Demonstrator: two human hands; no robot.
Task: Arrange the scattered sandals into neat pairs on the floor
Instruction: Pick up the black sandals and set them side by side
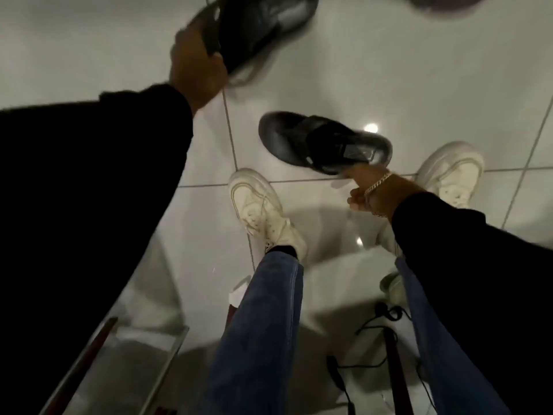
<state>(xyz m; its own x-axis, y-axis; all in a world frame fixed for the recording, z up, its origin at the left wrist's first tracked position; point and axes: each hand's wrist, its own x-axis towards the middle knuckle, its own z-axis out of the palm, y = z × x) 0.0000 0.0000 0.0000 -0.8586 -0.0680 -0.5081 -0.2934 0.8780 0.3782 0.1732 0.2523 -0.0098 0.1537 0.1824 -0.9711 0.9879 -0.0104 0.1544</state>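
My left hand grips the heel end of a black sandal and holds it above the white tiled floor at the top of the view; the sandal is motion-blurred. My right hand, with a chain bracelet on the wrist, is closed on the rear edge of a second black sandal held over the tiles in the middle. Both arms wear black sleeves. Part of a dark, blurred shape, possibly another sandal, shows at the top right edge.
My feet in white sneakers stand on the tiles below the sandals, with blue jeans above them. A glass shelf with a dark wooden edge sits at the lower left. Black cables lie on the floor at the lower right.
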